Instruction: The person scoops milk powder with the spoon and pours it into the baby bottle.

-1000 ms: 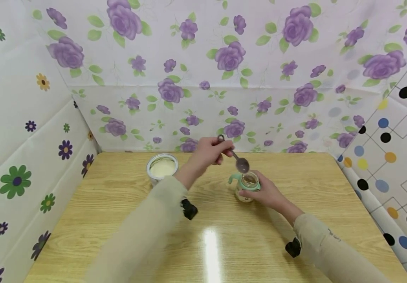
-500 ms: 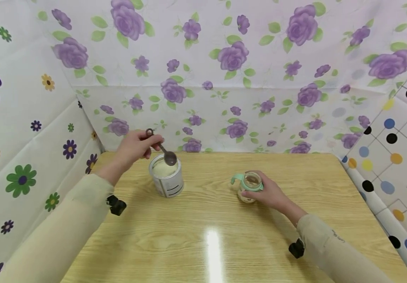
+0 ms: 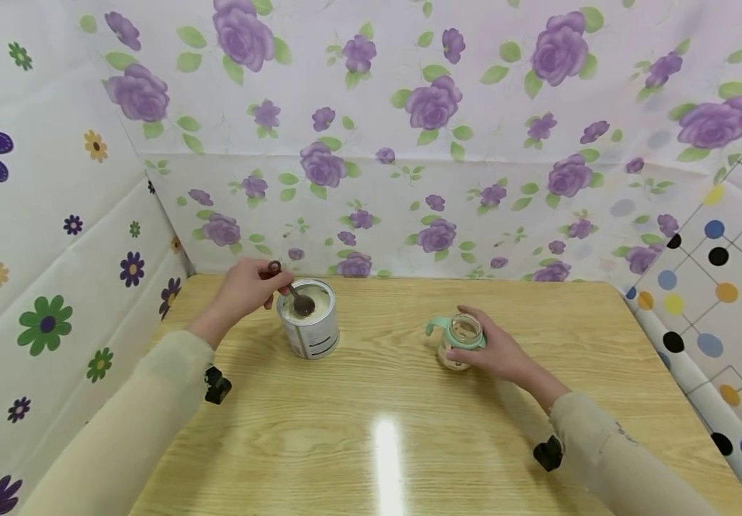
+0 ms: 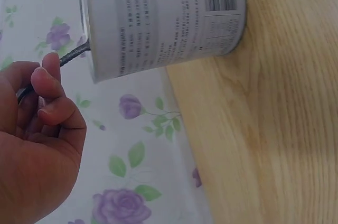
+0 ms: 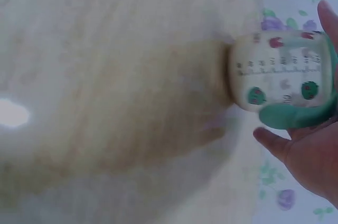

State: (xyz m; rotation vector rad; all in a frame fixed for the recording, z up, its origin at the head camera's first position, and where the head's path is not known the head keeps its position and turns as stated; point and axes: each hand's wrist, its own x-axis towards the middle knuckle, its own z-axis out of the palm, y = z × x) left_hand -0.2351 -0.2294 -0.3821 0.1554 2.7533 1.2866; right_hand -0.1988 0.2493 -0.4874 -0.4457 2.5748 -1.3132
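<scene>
My left hand pinches the handle of a dark measuring spoon, whose bowl is down inside the mouth of a silver-white can. Pale powder shows in the can around the bowl. In the left wrist view, the spoon's handle slants over the can's rim, the bowl hidden behind the wall. On the right, my right hand grips a small clear baby bottle with a green handled collar. The bottle stands upright and uncapped, with printed measuring marks on its side.
Both things stand toward the back of a wooden table. A flowered cloth hangs behind the table's far edge, and patterned cloths flank it left and right. Black wrist cameras are strapped to both sleeves.
My left hand has carried the spoon from above the bottle leftward to the can, then lowered its bowl into the mouth. The right hand has kept its hold on the bottle.
</scene>
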